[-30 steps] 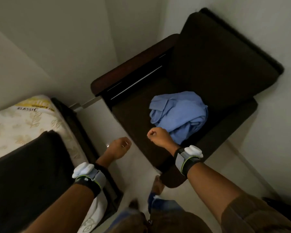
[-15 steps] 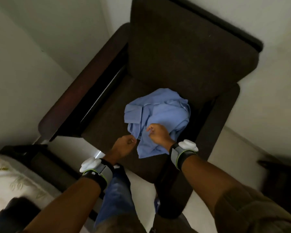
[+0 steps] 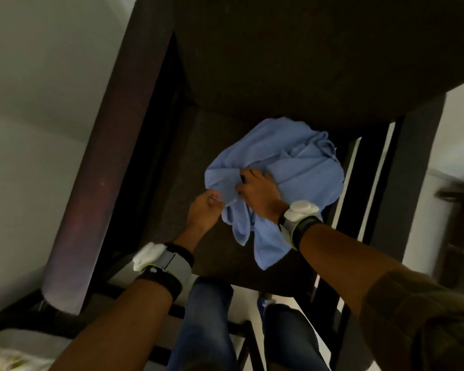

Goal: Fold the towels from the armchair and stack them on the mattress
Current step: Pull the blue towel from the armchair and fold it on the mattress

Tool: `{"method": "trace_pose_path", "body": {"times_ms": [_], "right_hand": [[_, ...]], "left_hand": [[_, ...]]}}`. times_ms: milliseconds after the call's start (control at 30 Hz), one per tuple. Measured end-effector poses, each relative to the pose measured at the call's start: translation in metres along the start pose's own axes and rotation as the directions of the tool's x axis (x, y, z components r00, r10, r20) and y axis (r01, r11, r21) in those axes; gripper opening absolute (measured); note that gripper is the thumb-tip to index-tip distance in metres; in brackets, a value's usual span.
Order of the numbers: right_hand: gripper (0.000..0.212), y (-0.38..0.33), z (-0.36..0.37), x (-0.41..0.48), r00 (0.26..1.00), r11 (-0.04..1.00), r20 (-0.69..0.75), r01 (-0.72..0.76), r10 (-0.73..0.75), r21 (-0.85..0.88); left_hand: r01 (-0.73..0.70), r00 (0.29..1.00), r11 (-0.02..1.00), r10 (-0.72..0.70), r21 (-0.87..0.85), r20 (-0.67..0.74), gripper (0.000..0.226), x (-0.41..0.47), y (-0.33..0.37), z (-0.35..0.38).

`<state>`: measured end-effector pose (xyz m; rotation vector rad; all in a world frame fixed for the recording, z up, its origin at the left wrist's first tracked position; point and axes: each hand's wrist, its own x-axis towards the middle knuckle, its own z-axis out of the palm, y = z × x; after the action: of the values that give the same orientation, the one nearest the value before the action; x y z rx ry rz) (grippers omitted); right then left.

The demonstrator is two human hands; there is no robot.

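Note:
A crumpled light-blue towel [image 3: 300, 167] lies on the seat of the dark brown armchair [image 3: 252, 62]. My left hand [image 3: 204, 210] pinches the towel's near left edge. My right hand [image 3: 260, 190] grips a bunch of the cloth in the middle of the pile. Part of the towel hangs down toward the seat's front edge. A corner of the mattress [image 3: 8, 360] shows at the bottom left.
The armchair's wooden left armrest [image 3: 97, 183] runs down the left side and its right armrest [image 3: 402, 183] stands at the right. White walls flank the chair. My legs in blue jeans [image 3: 206, 325] stand at the seat's front edge.
I have stepped closer over the armchair. Both hands reached onto the towel and took hold of it; a second ago they were in the air short of it.

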<state>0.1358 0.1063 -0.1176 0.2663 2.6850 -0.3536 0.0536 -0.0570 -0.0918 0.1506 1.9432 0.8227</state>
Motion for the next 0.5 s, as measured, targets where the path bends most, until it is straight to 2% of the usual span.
{"method": "trace_pose_path", "body": {"times_ms": [100,133,167,233,300,367,433,500], "right_hand": [[0.048,-0.008,-0.021,0.005,0.993,0.984,-0.114,-0.015,0.035,0.175],[0.048,-0.011,-0.035,0.004,0.983,0.975,-0.178,-0.01,0.051,0.22],[0.04,-0.016,-0.05,0.002,0.974,0.968,-0.225,0.028,0.03,0.249],[0.02,-0.029,-0.089,-0.014,0.969,0.939,-0.246,0.078,0.007,0.334],[0.017,-0.042,-0.108,-0.018,0.961,0.907,-0.276,0.1,0.019,0.41],[0.027,-0.052,-0.118,-0.023,0.951,0.863,-0.308,0.141,0.018,0.485],[0.024,-0.057,-0.12,-0.028,0.899,0.809,-0.434,0.215,0.054,0.547],[0.02,-0.057,-0.126,-0.038,0.87,0.773,-0.467,0.185,0.157,0.606]], "left_hand": [[-0.146,0.989,0.989,0.146,0.006,0.021,0.054,-0.005,0.008,-0.007],[-0.197,0.98,0.98,0.196,0.031,0.027,0.054,-0.008,0.018,-0.008],[-0.235,0.972,0.969,0.234,0.081,0.023,0.044,-0.009,0.029,-0.009],[-0.272,0.952,0.928,0.297,0.254,-0.069,0.009,-0.025,0.063,-0.013],[-0.291,0.904,0.882,0.38,0.369,-0.194,0.018,-0.033,0.081,-0.026],[-0.303,0.872,0.855,0.427,0.421,-0.239,0.025,-0.042,0.09,-0.043],[-0.305,0.865,0.871,0.422,0.385,-0.271,0.021,-0.054,0.104,-0.058],[-0.35,0.825,0.883,0.449,0.312,-0.343,0.021,-0.076,0.13,-0.063]]}}
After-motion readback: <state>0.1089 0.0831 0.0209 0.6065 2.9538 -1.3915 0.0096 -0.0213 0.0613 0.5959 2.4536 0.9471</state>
